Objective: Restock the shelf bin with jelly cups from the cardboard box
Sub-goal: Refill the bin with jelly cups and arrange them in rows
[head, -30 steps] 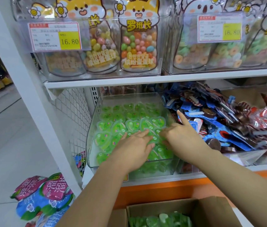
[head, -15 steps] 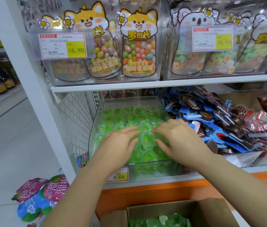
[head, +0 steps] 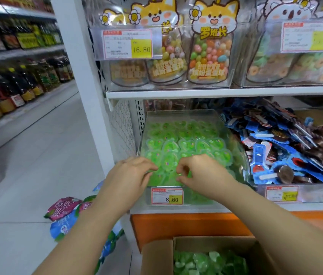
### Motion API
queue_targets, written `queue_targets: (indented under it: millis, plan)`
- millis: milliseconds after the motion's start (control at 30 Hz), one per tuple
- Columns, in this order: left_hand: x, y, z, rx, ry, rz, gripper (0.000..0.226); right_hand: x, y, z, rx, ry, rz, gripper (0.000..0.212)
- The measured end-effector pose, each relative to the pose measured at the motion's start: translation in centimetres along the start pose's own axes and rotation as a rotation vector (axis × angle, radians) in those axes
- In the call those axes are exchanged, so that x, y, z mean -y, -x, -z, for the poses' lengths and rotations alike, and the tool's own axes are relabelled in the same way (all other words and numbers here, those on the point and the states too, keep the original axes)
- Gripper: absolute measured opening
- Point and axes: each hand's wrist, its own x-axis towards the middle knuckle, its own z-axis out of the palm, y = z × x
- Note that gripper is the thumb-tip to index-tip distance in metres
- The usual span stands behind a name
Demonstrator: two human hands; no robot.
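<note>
Atop perhaps thirty jelly cups [head: 184,143]: left hand [head: 130,175], right hand [head: 202,173].

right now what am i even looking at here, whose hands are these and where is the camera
There is no machine here. These are a person's two bare hands, filmed by one camera worn on their head, looking forward and down. The left hand rests on the green jelly cups in the clear shelf bin. The right hand curls its fingers among them; I cannot tell if it grips one. Below stands the cardboard box, holding more of them. The next bin to the right holds blue-wrapped sweets.
</note>
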Motion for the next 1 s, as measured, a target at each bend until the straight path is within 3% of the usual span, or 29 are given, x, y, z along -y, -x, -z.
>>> queue_targets:
  millis: [200, 400, 567, 733, 867, 1000]
  plan:
    - [0.5, -0.3, 0.2, -0.023, 0.062, 0.026, 0.017, 0.1, -1.0, 0.6, 0.049, -0.074, 0.015, 0.007]
    - [0.4, -0.8, 0.5, -0.061, 0.042, 0.041, 0.019, -0.2, -2.7, 2.8, 0.040, -0.285, -0.087, 0.007]
    - [-1.1, -0.9, 1.4, -0.018, 0.264, 0.276, 0.030, 1.6, -4.2, 3.9, 0.202, -0.364, 0.000, 0.010]
    - [-1.4, -1.2, 1.1, -0.038, 0.438, 0.425, 0.023, 3.1, -4.4, 3.2, 0.097, -0.432, 0.105, 0.012]
    - [-1.0, -1.2, 0.3, -0.142, 0.481, 0.528, 0.015, 2.4, -3.3, 1.4, -0.075, -0.517, -0.088, 0.022]
    - [-0.6, -1.3, 0.0, -0.154, 0.457, 0.564, 0.014, 2.2, -2.0, -0.3, 0.026, -0.814, -0.317, 0.019]
